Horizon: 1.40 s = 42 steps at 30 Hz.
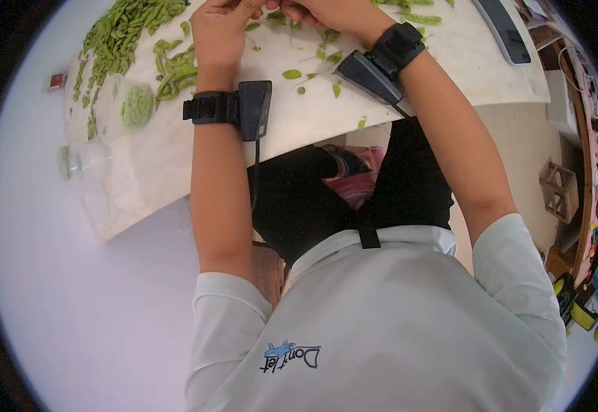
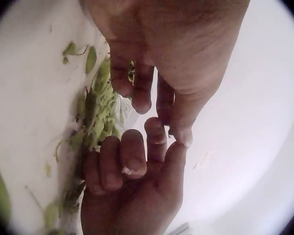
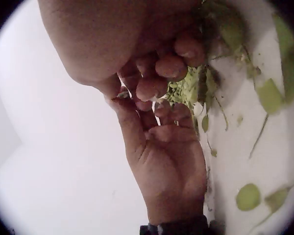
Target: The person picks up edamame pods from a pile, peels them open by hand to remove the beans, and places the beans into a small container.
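Note:
My hands meet over the table at the top edge of the head view. The left hand (image 1: 220, 38) and right hand (image 1: 333, 12) come together at the thumb and index fingertips. Between those tips shows a small greenish piece (image 3: 122, 93), pinched from both sides; I cannot tell its kind. In the left wrist view the right hand (image 2: 132, 196) is palm up, its other fingers curled. Green bean pods (image 1: 117, 41) are heaped left of the left hand. Loose leaves and pod bits (image 1: 292, 73) lie under and around the hands.
Shelled green beans (image 1: 136, 106) sit in a clear container at the table's left. A second clear container (image 1: 93, 161) stands by the left edge. A phone-like device (image 1: 508, 38) lies at the far right of the white table (image 1: 148, 185). A wooden crate (image 1: 558, 189) is on the floor.

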Motion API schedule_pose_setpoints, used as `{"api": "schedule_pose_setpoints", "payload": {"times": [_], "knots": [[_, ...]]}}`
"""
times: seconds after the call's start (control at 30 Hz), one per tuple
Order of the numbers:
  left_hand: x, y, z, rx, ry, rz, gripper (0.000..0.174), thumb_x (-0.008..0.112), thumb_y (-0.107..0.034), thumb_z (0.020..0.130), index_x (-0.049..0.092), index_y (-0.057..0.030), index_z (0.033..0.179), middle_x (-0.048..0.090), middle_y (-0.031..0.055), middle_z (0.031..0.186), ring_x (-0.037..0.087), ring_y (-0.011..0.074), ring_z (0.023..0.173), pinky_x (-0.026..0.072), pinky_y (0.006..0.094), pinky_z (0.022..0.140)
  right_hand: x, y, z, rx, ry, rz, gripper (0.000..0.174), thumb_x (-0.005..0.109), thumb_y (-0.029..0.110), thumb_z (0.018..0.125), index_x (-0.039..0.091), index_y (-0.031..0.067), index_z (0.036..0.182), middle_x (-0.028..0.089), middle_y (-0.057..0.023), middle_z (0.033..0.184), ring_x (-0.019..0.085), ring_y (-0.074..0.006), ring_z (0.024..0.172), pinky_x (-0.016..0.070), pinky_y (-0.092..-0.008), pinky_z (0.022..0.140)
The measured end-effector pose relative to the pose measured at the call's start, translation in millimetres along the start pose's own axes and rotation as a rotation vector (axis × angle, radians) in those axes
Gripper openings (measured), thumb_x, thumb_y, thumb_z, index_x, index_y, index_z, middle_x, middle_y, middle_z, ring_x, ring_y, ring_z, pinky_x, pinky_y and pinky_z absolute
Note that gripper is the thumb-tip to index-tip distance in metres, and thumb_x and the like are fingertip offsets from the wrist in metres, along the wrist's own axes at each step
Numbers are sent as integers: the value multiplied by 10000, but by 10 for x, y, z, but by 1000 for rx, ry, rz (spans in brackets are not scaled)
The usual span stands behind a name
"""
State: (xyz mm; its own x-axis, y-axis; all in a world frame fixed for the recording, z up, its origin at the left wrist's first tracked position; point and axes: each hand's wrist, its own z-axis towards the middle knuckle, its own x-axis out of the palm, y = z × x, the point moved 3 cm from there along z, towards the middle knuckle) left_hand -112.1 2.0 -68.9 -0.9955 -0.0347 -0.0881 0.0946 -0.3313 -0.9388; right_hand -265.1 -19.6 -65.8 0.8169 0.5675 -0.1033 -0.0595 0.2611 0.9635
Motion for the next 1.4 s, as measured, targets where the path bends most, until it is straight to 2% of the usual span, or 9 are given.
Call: {"api": "schedule_pose_setpoints", "payload": {"times": [0.33, 0.57, 0.77, 0.83, 1.07, 1.17, 1.27, 1.33, 1.4], "knots": [[-27, 28, 28, 60, 66, 4, 214, 666, -233, 888, 672, -19, 899, 623, 24, 741, 521, 97, 648, 433, 248, 620, 7, -21, 15, -2, 26, 139, 370, 444, 274, 1000, 617, 32, 781, 509, 27, 600, 446, -55, 511, 394, -218, 496], [53, -79, 4, 38, 48, 35, 256, 636, -263, 910, 621, -41, 784, 612, 31, 713, 529, 111, 645, 441, 261, 636, 7, -40, 5, 5, 9, 63, 363, 449, 276, 998, 607, 26, 788, 515, 20, 608, 454, -59, 523, 393, -219, 503], [17, -6, 17, 58, 98, -24, 279, 607, -299, 927, 608, -50, 800, 602, 27, 716, 529, 106, 652, 440, 260, 634, 14, -19, 7, 6, 7, -4, 325, 487, 257, 983, 595, 26, 782, 522, 13, 623, 459, -73, 542, 394, -238, 518], [-29, 45, 32, 29, 70, -43, 282, 600, -305, 931, 603, -50, 809, 602, 25, 722, 530, 104, 645, 440, 253, 624, 44, 68, -9, -6, 6, -110, 300, 511, 240, 973, 591, 22, 784, 526, 11, 630, 463, -79, 552, 395, -248, 524], [-8, 11, -2, -96, 99, -198, 274, 583, -298, 942, 602, -48, 832, 610, 23, 739, 549, 101, 631, 452, 241, 595, 33, 76, 2, -118, -1, -134, 276, 539, 226, 960, 587, 23, 779, 541, -16, 637, 462, -89, 557, 393, -262, 529], [-59, 72, -4, -124, 69, -161, 274, 576, -292, 946, 605, -43, 836, 621, 32, 745, 556, 103, 639, 459, 248, 600, 44, 60, -3, -130, 1, -117, 298, 530, 245, 963, 587, 26, 770, 546, -20, 637, 464, -90, 554, 394, -263, 528], [-39, 86, 16, -54, 120, -197, 282, 580, -306, 942, 617, -39, 858, 626, 30, 749, 557, 103, 644, 459, 248, 598, 24, 75, -15, -96, 2, -94, 325, 513, 268, 969, 590, 23, 769, 553, -21, 640, 467, -90, 555, 396, -264, 528], [-41, 88, 15, -63, 105, -101, 283, 585, -310, 938, 626, -38, 870, 623, 28, 746, 558, 103, 649, 460, 250, 598, 3, 66, -19, -60, -1, -33, 341, 503, 284, 972, 592, 20, 775, 558, -22, 643, 470, -88, 560, 398, -264, 529], [-49, 83, 17, -60, 95, -52, 280, 593, -307, 934, 635, -35, 880, 621, 26, 745, 558, 103, 651, 463, 252, 600, -18, 65, -1, -101, 5, -109, 343, 502, 288, 970, 600, 17, 784, 565, -21, 651, 476, -85, 565, 403, -263, 531]]}}
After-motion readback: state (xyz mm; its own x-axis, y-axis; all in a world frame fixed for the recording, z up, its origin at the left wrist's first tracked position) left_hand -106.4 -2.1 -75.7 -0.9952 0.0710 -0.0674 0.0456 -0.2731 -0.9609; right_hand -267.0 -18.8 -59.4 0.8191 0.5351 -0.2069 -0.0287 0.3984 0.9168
